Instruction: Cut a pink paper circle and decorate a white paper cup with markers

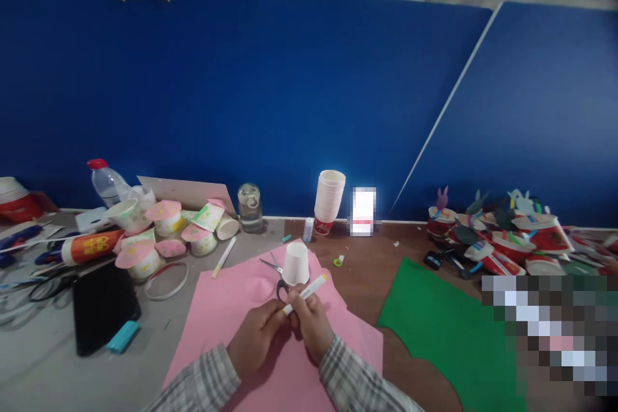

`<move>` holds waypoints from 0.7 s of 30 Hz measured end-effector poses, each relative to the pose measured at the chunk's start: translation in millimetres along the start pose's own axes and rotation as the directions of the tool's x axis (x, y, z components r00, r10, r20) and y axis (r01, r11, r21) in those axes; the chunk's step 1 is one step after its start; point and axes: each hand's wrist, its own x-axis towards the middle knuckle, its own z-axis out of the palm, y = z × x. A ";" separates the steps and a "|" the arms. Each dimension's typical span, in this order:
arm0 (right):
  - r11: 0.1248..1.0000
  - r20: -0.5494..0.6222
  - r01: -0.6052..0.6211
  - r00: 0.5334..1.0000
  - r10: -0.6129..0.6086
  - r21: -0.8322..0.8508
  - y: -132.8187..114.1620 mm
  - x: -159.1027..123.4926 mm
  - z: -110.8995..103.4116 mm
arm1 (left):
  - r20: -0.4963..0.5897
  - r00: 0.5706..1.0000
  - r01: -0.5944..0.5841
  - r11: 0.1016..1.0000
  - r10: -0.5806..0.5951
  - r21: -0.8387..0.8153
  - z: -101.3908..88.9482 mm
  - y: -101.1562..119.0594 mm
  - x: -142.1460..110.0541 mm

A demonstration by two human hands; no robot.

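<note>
My left hand (pixel 257 333) and my right hand (pixel 311 322) meet over a pink paper sheet (pixel 222 328), both closed around a white marker (pixel 308 290) that points up and to the right. Just beyond the marker, an upturned white paper cup (pixel 295 263) stands on the pink sheet. Scissors (pixel 274 271) lie on the sheet beside the cup, left of it.
Decorated paper cups (pixel 167 232) cluster at the left with a water bottle (pixel 107 181), a glass jar (pixel 250 206), a black pouch (pixel 102 306) and a ring (pixel 167 280). A cup stack (pixel 329 199) stands by the blue wall. A green sheet (pixel 444 328) and more crafted cups (pixel 512 241) lie at the right.
</note>
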 end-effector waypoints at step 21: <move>0.995 0.005 -0.066 0.998 0.065 0.082 6.7 11.2 -3.5 | -0.156 0.981 -0.071 0.963 0.114 0.259 -2.2 -3.0 1.4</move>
